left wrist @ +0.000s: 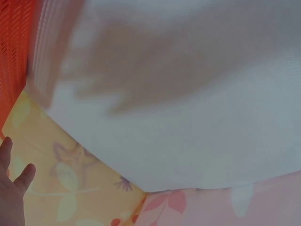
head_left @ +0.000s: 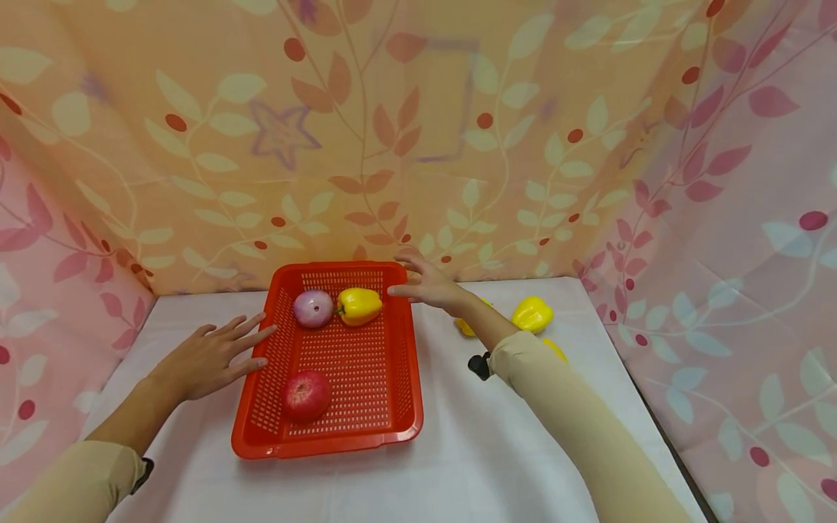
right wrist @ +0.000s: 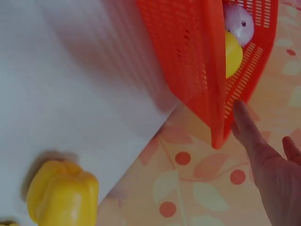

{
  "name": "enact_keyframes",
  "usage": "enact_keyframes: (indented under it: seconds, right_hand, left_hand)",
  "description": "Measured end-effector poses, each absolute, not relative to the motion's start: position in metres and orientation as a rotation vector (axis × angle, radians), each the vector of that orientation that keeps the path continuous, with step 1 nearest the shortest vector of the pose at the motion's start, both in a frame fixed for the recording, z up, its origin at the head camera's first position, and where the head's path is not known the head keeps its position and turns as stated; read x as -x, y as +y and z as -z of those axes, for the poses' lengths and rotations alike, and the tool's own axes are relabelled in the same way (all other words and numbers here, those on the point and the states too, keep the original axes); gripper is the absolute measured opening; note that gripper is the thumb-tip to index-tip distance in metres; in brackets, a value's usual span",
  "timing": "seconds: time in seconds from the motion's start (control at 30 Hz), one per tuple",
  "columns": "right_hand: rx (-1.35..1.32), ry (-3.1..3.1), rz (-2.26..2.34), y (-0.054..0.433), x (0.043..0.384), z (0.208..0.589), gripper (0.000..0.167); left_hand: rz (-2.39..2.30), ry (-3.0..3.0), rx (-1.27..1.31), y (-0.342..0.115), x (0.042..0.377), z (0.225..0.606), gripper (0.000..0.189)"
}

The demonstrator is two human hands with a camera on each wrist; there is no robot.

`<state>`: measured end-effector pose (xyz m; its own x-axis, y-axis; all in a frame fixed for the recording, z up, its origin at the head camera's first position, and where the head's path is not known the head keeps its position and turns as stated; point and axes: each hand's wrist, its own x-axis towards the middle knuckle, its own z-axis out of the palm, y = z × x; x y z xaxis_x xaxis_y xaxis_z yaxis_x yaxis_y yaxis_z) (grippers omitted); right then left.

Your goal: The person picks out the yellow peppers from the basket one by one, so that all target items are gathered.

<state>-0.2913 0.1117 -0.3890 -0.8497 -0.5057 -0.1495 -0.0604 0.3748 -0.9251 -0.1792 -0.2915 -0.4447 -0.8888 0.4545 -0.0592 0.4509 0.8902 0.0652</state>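
Note:
A red plastic basket (head_left: 353,378) with slotted walls stands on the white tabletop. Inside it, a purple onion (head_left: 314,309) and a yellow bell pepper (head_left: 360,306) lie side by side toward the back, and a red pomegranate (head_left: 306,396) sits near the front left. My left hand (head_left: 212,356) is spread beside the basket's left rim, fingertips overlapping it in the head view; contact cannot be made out. At the far right corner my right hand (head_left: 428,283) reaches with extended fingers over the rim (right wrist: 217,94). Neither hand holds anything.
Right of the basket lie several yellow bell peppers, one in full view (head_left: 532,314) and others partly behind my right forearm. A leaf-patterned curtain (head_left: 418,145) closes off the back and both sides of the white table (head_left: 458,450).

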Motion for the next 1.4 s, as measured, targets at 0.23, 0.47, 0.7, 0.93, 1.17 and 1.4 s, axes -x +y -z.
enact_keyframes:
  seconds: [0.23,0.47,0.7,0.93,1.17,1.4]
  right_hand:
    - [0.406,2.196,1.464,0.080,0.289,0.407,0.079]
    - [0.349,2.178,1.455,0.055,0.292,0.427,0.083]
    - [0.256,2.206,1.421,0.040,0.291,0.434,0.084]
    - [0.183,2.202,1.378,0.032,0.292,0.438,0.081]
    - [0.155,2.249,1.432,0.024,0.285,0.447,0.077]
    - [0.078,2.361,1.435,0.009,0.284,0.461,0.076]
  left_hand:
    - [-0.073,2.986,-0.710,-0.296,0.179,0.448,0.074]
    - [-0.085,3.015,-0.752,-0.296,0.180,0.448,0.072]
    - [-0.100,3.015,-0.753,-0.294,0.180,0.447,0.071]
    - [-0.099,3.013,-0.748,-0.295,0.181,0.448,0.071]
    - [-0.120,3.009,-0.730,-0.294,0.181,0.450,0.071]
    - [-0.129,3.012,-0.726,-0.293,0.180,0.451,0.071]
